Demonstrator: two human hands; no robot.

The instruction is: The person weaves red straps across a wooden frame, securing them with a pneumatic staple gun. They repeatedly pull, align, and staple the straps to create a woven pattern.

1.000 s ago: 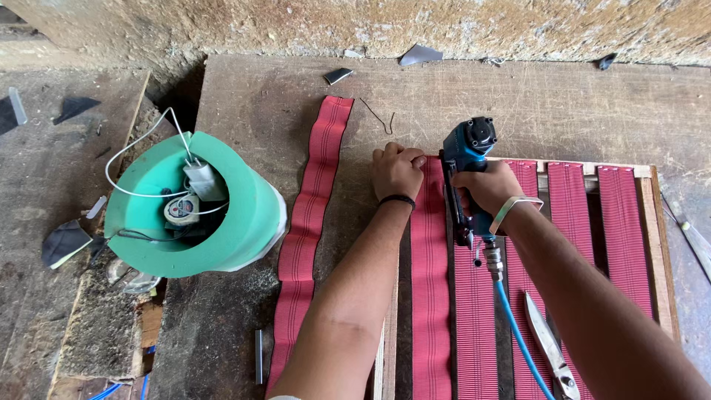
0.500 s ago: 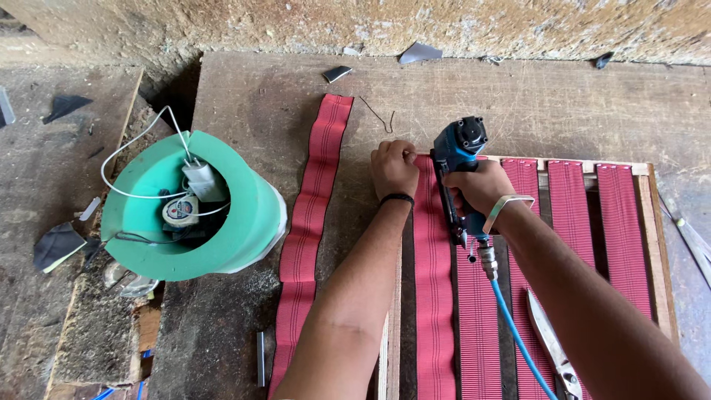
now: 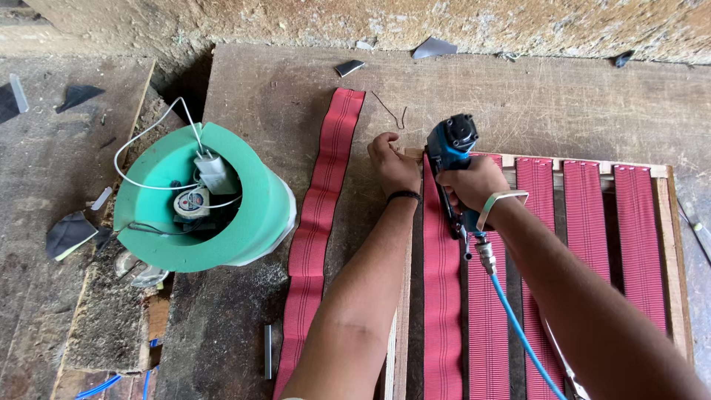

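under our left hand [image 3: 392,167] the soft red woven webbing strip [image 3: 442,296] lies pinched flat; our right hand [image 3: 474,185] is wrapped around the heavy blue pneumatic staple gun [image 3: 449,159].

Rough crumbly wall [image 3: 444,18] ran along top edge, pale and pitted. Worn wooden platform [image 3: 244,311] lay below it, grey-brown, scratched. Dusty concrete floor [image 3: 44,185] sat at left, lower than platform. Dark scraps [image 3: 78,95] lay scattered on floor near wall. Green foam-lined bucket [image 3: 252,222] stood at platform's left edge, wires and small parts inside. Daylight was even, soft, no hard shadows.
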